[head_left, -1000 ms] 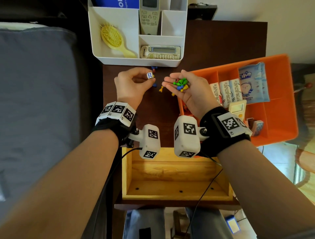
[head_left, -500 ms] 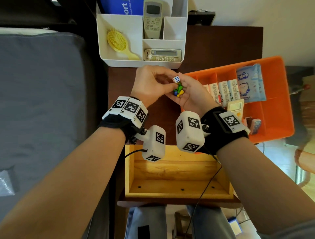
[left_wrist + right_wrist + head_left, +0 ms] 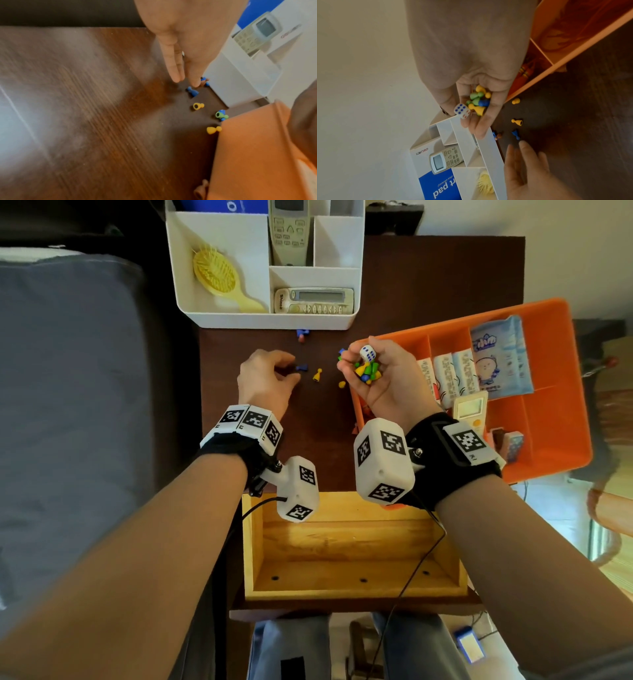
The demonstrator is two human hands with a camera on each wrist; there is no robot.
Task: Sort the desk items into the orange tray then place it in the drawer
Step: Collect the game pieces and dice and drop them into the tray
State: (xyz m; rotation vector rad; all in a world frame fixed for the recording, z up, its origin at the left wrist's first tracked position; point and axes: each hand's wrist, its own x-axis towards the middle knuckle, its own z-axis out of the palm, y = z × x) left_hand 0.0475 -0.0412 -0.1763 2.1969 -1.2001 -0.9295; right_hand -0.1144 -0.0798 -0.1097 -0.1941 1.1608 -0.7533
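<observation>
White organizer (image 3: 267, 318) at table's (image 3: 428, 285) far edge: yellow hairbrush (image 3: 219, 277), two remotes (image 3: 313, 301), blue notepad (image 3: 443, 185). Grey bed (image 3: 68, 405) alongside.

I saw left hand (image 3: 187, 40) fingers (image 3: 173, 65) straight, tips just above a blue pawn (image 3: 193, 92) on the counter (image 3: 85, 108); two yellow pawns (image 3: 198, 106) lay near the orange tray (image 3: 248, 155).

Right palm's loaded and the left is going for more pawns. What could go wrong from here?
1. The die sits at the right hand's fingertips above the pile of pawns; a tilt might drop it.
2. The left hand reaches for the blue pawn; lying on its side, it could roll away.
3. The yellow pawn against the orange tray wall is easily missed.
</observation>
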